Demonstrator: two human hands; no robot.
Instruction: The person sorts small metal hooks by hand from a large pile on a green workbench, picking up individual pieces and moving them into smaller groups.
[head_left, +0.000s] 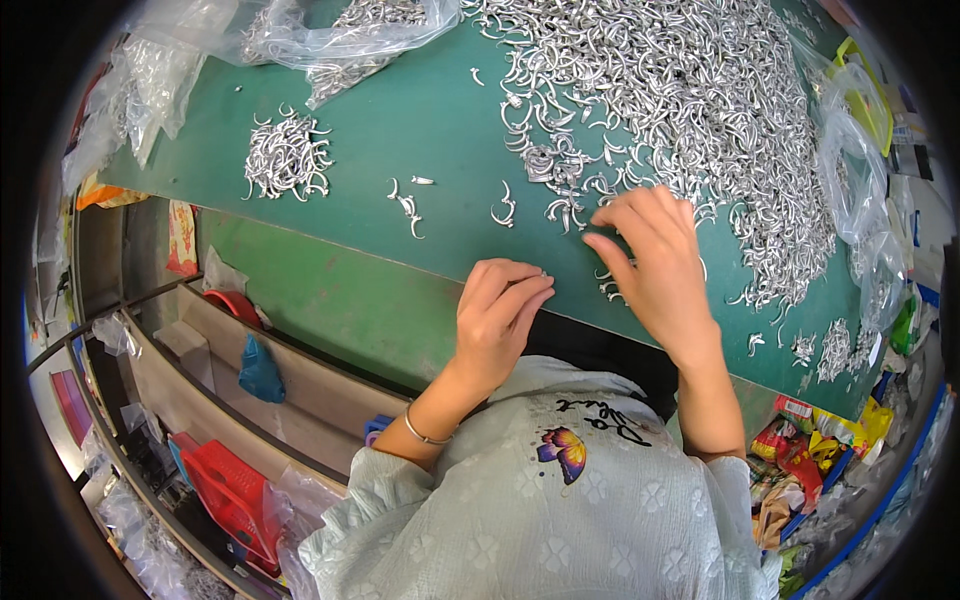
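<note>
My left hand (500, 312) is at the near edge of the green tabletop, its thumb and fingers pinched together. A tiny silvery glint shows at its fingertips; what is held there is mostly hidden. My right hand (655, 262) reaches over the near fringe of a large heap of small curved silver metal pieces (680, 90). Its thumb and fingers are apart, with nothing visible between them. Some curved pieces lie under and beside this palm. Between the hands and a smaller pile of pieces (288, 155) on the left, a few loose pieces (408, 210) are scattered.
Clear plastic bags (370, 40) with more pieces lie at the far left; another plastic bag (855, 170) hangs at the right edge. Small clusters (835, 350) sit at the near right. Below left stand a shelf frame (270, 375) and a red plastic basket (230, 495). Colourful packets (800, 440) lie low right.
</note>
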